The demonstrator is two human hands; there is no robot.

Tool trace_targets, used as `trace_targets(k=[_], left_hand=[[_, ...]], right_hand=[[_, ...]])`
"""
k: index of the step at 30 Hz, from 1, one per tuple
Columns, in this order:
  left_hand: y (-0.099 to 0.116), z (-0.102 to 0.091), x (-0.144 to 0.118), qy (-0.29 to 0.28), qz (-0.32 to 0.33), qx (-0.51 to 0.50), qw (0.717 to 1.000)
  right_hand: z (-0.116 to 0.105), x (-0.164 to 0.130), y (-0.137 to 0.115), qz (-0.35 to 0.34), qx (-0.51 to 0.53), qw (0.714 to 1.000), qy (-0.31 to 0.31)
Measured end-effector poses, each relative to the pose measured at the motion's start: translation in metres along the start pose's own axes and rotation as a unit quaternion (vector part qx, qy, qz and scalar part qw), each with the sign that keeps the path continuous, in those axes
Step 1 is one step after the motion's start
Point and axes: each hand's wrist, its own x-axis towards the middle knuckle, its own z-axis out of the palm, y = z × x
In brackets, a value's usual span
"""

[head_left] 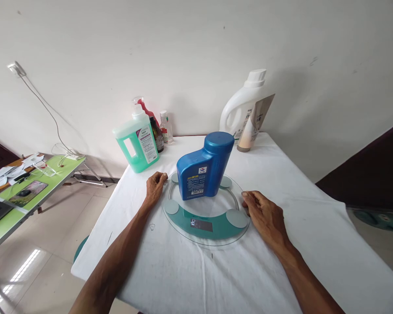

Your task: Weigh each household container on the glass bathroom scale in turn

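While my left hand (155,186) rests at the left rim of the round glass scale (205,212), its fingers curled loosely and touching the edge without closing on it, my right hand (264,213) lies flat at the right rim, fingertips against the glass and gripping nothing. One blue bottle (205,168) stands upright on the scale, between both hands, touched by neither. Four round pads are counted on the scale, and one dark display window near me. The scale sits on one table covered by a white cloth (170,270). Along the far edge stand one green jug (138,141), two small bottles (162,128) just beside it, one white jug (244,107) and one tan tube (253,124) leaning against it.
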Motion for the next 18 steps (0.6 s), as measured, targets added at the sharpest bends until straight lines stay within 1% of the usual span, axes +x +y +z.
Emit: trace_targets(k=[8, 18], left_hand=[[-0.0019, 0.0, 0.0004, 0.002, -0.001, -0.001, 1.0], [0.0007, 0.0003, 0.0, 0.004, -0.007, -0.012, 1.0]], right_hand=[[-0.0011, 0.0002, -0.0018, 0.007, 0.0, 1.0, -0.006], [-0.0013, 0.0004, -0.0005, -0.015, 0.002, 1.0, -0.007]])
